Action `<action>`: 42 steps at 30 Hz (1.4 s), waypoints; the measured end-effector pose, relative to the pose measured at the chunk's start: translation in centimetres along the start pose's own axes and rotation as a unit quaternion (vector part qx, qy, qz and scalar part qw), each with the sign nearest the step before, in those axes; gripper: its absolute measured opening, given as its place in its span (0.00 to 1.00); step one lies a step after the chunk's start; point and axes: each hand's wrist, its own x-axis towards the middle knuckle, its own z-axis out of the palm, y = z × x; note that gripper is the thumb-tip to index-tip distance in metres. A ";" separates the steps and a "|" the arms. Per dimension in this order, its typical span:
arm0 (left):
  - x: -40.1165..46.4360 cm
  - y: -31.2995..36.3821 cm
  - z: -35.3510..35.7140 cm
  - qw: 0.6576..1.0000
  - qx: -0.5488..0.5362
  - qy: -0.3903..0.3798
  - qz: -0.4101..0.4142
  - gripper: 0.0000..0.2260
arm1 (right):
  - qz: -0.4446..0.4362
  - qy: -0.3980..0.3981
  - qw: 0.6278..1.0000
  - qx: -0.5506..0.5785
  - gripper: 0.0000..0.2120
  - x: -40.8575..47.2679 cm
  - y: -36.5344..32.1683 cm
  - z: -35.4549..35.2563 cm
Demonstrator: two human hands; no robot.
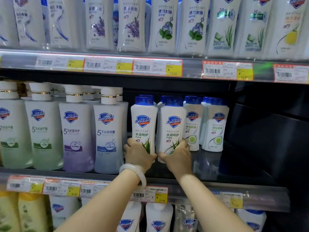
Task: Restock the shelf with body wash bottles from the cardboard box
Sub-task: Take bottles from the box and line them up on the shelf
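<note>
Two white Safeguard body wash bottles with blue caps and an aloe picture stand upright side by side on the middle shelf (234, 185). My left hand (138, 154), with a pale bangle on its wrist, grips the base of the left bottle (143, 124). My right hand (177, 153) grips the base of the right bottle (173, 126). More blue-capped bottles stand behind them. The cardboard box is out of view.
Two cucumber-label bottles (215, 128) stand just right of my hands, with dark bare shelf beyond them. Taller white-capped bottles (108, 131) fill the shelf to the left. Rows of bottles line the upper shelf (192, 69) and the lower one.
</note>
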 end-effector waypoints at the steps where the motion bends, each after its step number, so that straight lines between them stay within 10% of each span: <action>1: 0.0 -0.1 0.0 1.000 0.003 0.001 0.003 0.35 | -0.001 -0.001 1.000 -0.001 0.42 0.0 0.0 0.0; 17: 0.2 0.1 0.2 0.999 0.035 0.000 -0.014 0.34 | -0.017 -0.014 1.000 0.000 0.42 0.2 0.0 -0.1; 28: -2.0 2.1 -1.1 0.995 0.054 -0.038 -0.076 0.50 | -0.023 -0.002 0.999 -0.046 0.46 -0.1 -0.9 -1.7; 42: -9.3 -0.4 -2.6 0.988 0.120 0.014 0.094 0.24 | -0.206 -0.084 0.969 -0.112 0.29 -6.5 0.4 -3.8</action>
